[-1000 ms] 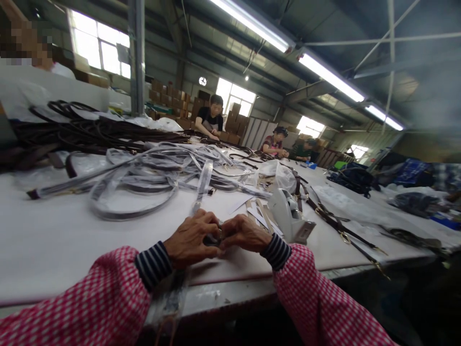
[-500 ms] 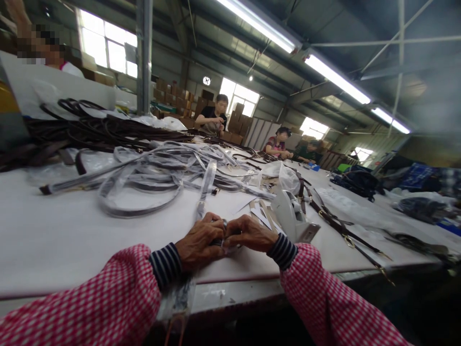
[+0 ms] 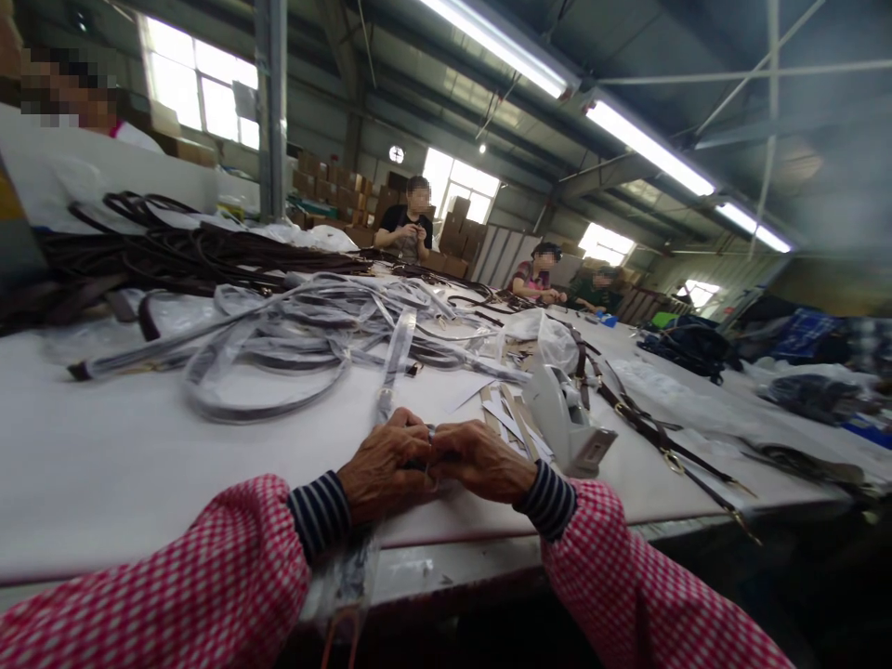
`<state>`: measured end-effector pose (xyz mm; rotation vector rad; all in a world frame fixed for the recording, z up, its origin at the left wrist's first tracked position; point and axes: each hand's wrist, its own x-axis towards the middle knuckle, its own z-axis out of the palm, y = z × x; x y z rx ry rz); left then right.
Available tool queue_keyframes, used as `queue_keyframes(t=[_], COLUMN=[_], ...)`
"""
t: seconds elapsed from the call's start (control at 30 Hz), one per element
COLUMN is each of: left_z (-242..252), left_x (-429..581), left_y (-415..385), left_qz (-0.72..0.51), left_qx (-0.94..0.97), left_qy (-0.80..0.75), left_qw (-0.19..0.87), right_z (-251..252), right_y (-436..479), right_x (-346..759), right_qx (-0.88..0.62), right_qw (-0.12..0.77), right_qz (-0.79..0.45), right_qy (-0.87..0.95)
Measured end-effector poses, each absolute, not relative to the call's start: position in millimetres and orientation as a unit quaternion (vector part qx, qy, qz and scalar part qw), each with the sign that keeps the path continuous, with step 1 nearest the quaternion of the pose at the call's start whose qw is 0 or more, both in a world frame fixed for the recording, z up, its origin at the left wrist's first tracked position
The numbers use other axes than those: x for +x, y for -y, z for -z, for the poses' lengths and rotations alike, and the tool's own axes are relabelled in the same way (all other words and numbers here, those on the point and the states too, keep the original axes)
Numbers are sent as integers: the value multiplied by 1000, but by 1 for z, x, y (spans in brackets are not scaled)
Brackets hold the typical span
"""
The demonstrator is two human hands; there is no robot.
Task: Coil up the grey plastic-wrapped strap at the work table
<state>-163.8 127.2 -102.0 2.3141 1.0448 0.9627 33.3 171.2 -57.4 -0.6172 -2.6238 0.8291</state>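
Since the last frame, the two hands have closed in until the fingertips meet, and the view has tipped slightly. From here, I see the left hand (image 3: 383,469) and the right hand (image 3: 480,460) both curled around a small dark piece (image 3: 418,463), just above the white tabletop (image 3: 139,455). A tiny metal fitting (image 3: 431,433) glints at the top of the grip. Both hands look clenched on it, though the fingers hide most of it, so I can't tell its exact shape. For fine work like this, I'd keep the wrists low and the fingertips close around the fitting, so that it can't slip.

A plastic-sleeved strap (image 3: 394,358) runs from the heap toward the hands, but I can't tell whether it joins the piece. Behind it lies a tangle of sleeved straps (image 3: 279,344), with dark leather straps (image 3: 174,255) beyond. To the right are pale cut strips (image 3: 512,418), a white plastic holder (image 3: 568,427) and a brown strap with brass buckles (image 3: 648,432). A co-worker (image 3: 408,218) sits at the far end of the table.
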Motion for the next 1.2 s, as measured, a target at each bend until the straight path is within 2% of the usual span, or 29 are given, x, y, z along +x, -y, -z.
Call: queue_keyframes(t=[0.17,0.47,0.73,0.87,1.07,1.2], left_z=[100,104,104,105,106,109], left_x=[-166,-163,-161,-161,-161,-160], left_y=[-125,-126,-123,-123,-124,-126], left_qz=[-341,-347,-368,-378,-389,-392], left_qx=[846,823,804,800,784,771], left_qy=[-345,-392,-398,-393,-394,-413], left_qw=[223,222,245,252,280,286], right_z=[57,62,81,86,106,117], right_y=[-161,-148,-136,-130,-105,-94], right_x=[36,37,38,36,37,40], right_qx=[-189,-249,-229,-207,-262,-296], right_qw=[190,168,246,226,249,241], right_qz=[-234,-62,58,121,110,146], right_qy=[934,952,940,944,926,913])
